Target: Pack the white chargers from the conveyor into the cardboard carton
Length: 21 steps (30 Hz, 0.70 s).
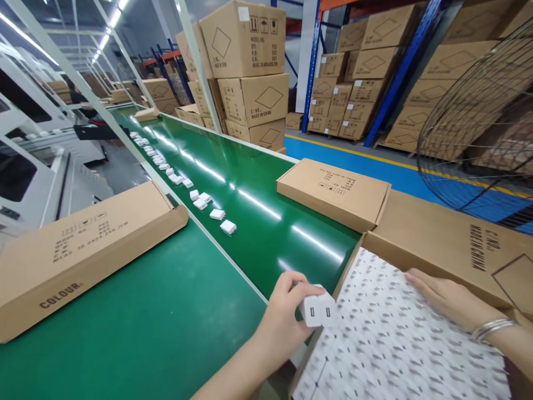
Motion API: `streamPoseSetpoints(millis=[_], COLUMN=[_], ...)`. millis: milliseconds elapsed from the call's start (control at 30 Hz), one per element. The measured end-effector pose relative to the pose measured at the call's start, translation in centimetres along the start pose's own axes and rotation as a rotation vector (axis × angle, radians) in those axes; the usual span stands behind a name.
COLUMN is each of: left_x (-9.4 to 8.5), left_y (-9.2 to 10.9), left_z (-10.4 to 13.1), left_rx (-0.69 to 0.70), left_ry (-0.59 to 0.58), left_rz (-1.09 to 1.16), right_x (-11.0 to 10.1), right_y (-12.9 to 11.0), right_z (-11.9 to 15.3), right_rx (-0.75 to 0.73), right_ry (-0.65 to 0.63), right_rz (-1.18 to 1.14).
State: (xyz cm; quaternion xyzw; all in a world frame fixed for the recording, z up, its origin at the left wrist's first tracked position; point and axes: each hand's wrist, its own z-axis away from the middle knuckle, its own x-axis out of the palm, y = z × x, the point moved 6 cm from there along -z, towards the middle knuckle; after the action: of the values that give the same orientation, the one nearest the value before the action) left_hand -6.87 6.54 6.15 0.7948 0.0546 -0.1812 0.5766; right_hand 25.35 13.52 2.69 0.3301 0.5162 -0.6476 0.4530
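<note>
My left hand is closed around two white USB charger plugs, held side by side with their port faces toward me. It hovers at the left rim of an open cardboard box. Rows of white chargers with metal prongs fill that box, closely packed. My right hand, with bangles at the wrist, lies on the far right edge of the packed rows. Its visible fingers are stretched out; the fingertips are partly hidden. More loose white chargers lie in a line along the green conveyor belt.
A flat closed carton sits across the belt behind the open box. On the left, another carton lies on the green side table. A wire fan guard stands at right. Stacked cartons line the belt's far side.
</note>
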Motion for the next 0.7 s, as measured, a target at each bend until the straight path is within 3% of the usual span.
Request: streamPoseSetpoints(millis=[67, 133, 200, 233, 367, 433, 533, 700], left_x=[0.1, 0.3, 0.5, 0.6, 1.4, 1.6, 1.5, 1.5], left_y=[0.0, 0.0, 0.2, 0.3, 1.2, 1.8, 2.3, 2.7], left_z=[0.3, 0.6, 0.8, 0.9, 1.5, 1.8, 2.2, 2.6], left_rx=[0.008, -0.004, -0.016, -0.022, -0.009, 0.023, 0.046, 0.077], left_ry=[0.003, -0.003, -0.018, -0.029, -0.081, -0.081, -0.048, -0.018], left_rz=[-0.005, -0.006, 0.001, 0.006, 0.032, 0.052, 0.063, 0.005], right_x=[0.2, -0.4, -0.3, 0.5, 5.1, 6.4, 7.9, 9.4], right_y=[-0.6, -2.7, -5.6, -7.2, -14.2, -16.7, -18.2, -18.2], right_z=[0.1, 0.8, 2.2, 2.9, 6.0, 6.9, 7.2, 7.0], right_rx=[-0.062, -0.15, -0.199, -0.207, -0.306, -0.394, -0.418, -0.283], right_ry=[-0.067, 0.023, 0.061, -0.015, -0.615, -0.823, -0.985, -1.036], right_rz=[0.07, 0.084, -0.061, -0.196, -0.756, -0.958, -1.19, -1.455])
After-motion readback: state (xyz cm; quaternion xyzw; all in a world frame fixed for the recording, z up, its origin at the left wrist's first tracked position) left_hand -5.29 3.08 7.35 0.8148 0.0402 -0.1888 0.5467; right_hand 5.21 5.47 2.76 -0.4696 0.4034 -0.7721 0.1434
